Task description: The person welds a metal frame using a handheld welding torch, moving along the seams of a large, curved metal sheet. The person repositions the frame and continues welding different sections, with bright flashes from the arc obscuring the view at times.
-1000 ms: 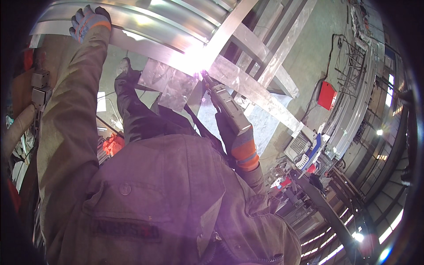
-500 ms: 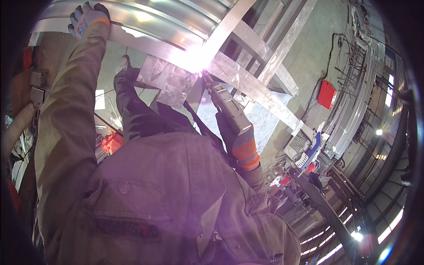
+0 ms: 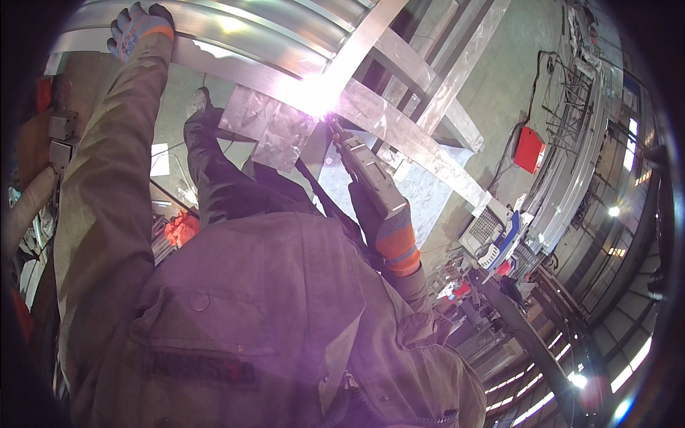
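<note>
My right hand (image 3: 382,232), in a grey and orange glove, is closed around a handheld welding gun (image 3: 371,171). The gun's tip meets a metal frame (image 3: 235,71) at a corner joint, where a white-violet glare (image 3: 314,93) hides the seam. Up at the far left, my gloved left hand (image 3: 140,34) rests on the frame's edge with its fingers apart. Ribbed shiny metal panelling (image 3: 264,32) fills the frame beyond that edge. Just below the glare, nearer to me, are flat metal pieces (image 3: 275,135).
Crossing metal bars (image 3: 407,128) extend right from the joint. A red box (image 3: 529,150) with a cable stands on the floor, beside long metal stock (image 3: 571,178). To the right are a blue-and-white item (image 3: 503,242) and cluttered benches. An orange cloth (image 3: 182,230) lies left of my legs.
The view has shifted very slightly. The gun's tip and glare stay at the corner joint, and both hands keep their places.
</note>
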`<state>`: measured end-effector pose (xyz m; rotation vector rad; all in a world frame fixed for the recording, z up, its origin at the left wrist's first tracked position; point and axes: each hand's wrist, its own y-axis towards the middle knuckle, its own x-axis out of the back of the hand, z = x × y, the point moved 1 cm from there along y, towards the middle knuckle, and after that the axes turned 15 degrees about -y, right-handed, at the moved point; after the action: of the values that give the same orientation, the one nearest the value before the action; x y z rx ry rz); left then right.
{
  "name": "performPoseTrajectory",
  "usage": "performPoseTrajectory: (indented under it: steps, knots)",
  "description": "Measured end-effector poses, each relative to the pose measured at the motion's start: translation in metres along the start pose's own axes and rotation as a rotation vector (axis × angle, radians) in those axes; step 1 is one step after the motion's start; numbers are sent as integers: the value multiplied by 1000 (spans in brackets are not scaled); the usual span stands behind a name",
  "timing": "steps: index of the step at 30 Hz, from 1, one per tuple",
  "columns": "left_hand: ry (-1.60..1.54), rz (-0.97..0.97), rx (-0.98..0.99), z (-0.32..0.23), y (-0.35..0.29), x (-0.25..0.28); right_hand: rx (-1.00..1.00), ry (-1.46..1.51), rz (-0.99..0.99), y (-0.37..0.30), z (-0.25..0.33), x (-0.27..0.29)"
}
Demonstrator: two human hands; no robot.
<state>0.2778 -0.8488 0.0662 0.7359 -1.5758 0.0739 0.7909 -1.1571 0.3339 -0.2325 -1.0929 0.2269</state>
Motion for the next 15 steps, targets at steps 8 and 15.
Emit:
performPoseTrajectory:
  steps: [8,15]
  knots:
    - [30,17,-23,6,2,-5,-54,65,42,-5,2,3]
    - [16,-13,-13,7,2,-8,-15,11,37,-8,-1,2]
